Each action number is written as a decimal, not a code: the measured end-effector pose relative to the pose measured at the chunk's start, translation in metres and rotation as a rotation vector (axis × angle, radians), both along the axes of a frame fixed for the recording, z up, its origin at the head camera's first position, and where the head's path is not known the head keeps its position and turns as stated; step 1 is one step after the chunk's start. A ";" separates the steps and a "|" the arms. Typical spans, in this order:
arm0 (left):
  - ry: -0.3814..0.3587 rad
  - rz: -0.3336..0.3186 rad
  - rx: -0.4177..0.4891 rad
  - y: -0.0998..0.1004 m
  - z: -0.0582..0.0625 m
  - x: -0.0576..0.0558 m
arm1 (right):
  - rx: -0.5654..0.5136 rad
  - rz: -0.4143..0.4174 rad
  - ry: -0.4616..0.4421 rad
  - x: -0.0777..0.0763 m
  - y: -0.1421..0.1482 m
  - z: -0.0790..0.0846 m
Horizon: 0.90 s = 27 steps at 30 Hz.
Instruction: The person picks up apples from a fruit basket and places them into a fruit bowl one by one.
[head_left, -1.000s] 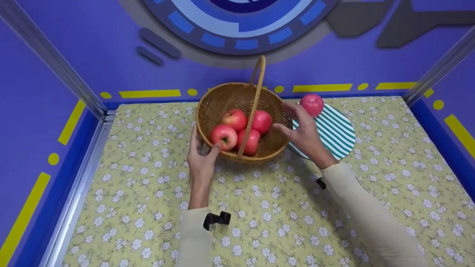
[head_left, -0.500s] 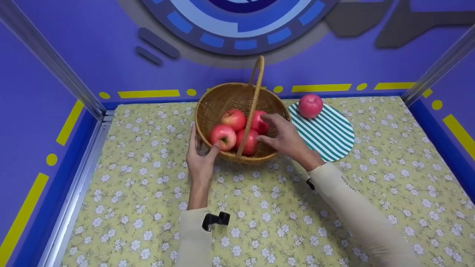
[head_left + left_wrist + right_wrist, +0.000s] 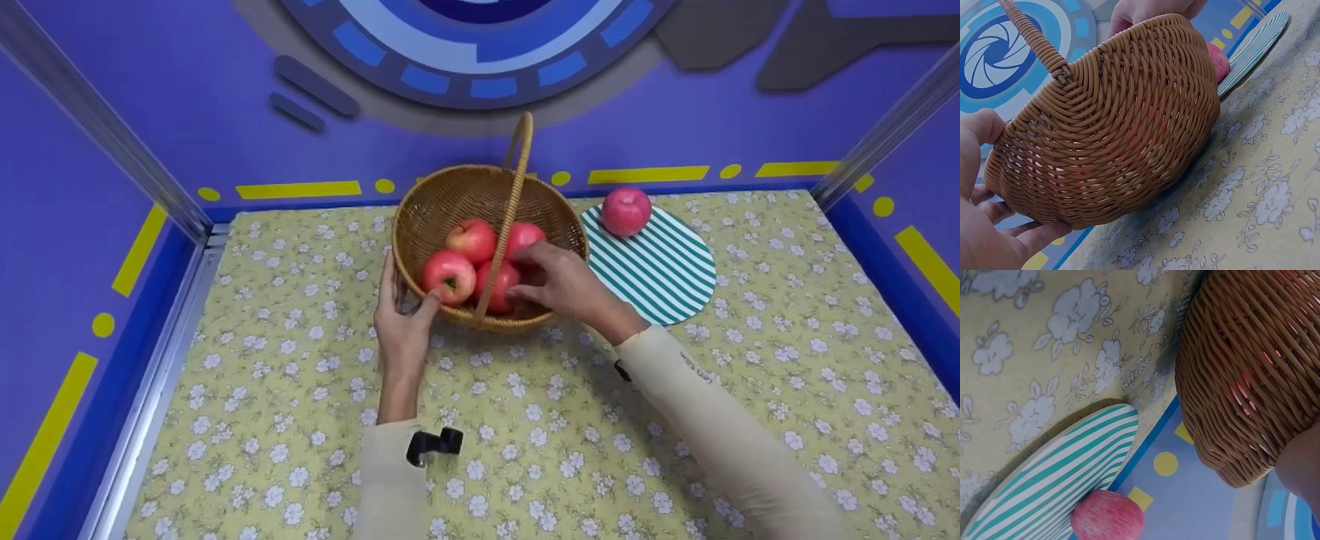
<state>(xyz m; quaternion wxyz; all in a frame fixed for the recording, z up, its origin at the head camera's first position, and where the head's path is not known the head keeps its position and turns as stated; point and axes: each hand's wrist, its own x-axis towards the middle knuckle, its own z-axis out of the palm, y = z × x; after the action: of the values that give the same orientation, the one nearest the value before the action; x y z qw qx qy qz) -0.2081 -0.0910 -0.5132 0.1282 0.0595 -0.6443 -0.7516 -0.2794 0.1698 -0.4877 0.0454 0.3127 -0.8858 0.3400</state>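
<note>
In the head view, a brown wicker basket [image 3: 420, 217] leans tilted toward me and holds several red apples. My left hand [image 3: 405, 330] holds its left side, thumb over the rim and fingers spread on the outer weave, as the left wrist view also shows. My right hand [image 3: 570, 285] reaches inside under the arched handle [image 3: 517, 180]. Its thumb tip is at the front right apple [image 3: 493, 292], and its fingertips overlap the back right apple [image 3: 525, 236]; a gap shows between thumb and fingers. Left of these lie another apple [image 3: 450, 276] and a yellowish-red apple [image 3: 472, 238].
Right of the basket lies a round mat [image 3: 667, 262] with green and white stripes, and a single pink-red apple [image 3: 626, 211] sits at its back edge. A floral cloth [image 3: 285, 420] covers the table. Blue panels [image 3: 420, 142] stand behind and at both sides.
My right hand has moved left from the basket's right rim and down into the basket, up to the right-hand apples. The left hand keeps its hold on the basket.
</note>
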 end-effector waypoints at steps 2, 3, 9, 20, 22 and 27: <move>-0.003 -0.003 0.005 -0.001 -0.001 0.000 | 0.049 0.001 -0.016 0.000 -0.001 0.001; -0.003 -0.004 0.013 -0.001 -0.001 0.000 | 0.074 0.001 -0.023 0.000 -0.002 0.002; -0.002 -0.011 0.031 -0.001 -0.002 -0.001 | 0.177 -0.020 -0.055 0.001 -0.007 0.005; 0.021 -0.003 0.024 -0.003 -0.004 0.000 | 0.231 -0.026 -0.042 0.005 -0.025 0.007; 0.026 -0.002 0.027 -0.003 -0.004 -0.001 | 0.231 -0.010 -0.043 0.004 -0.027 0.007; 0.034 -0.008 0.046 -0.003 -0.005 -0.001 | 0.241 0.043 -0.059 0.001 -0.028 0.006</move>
<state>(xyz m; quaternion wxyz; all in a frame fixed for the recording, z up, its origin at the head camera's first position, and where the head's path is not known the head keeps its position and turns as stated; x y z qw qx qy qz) -0.2094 -0.0940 -0.5183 0.1346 0.0469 -0.6248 -0.7677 -0.2788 0.1414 -0.4814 -0.0262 0.3246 -0.9143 0.2409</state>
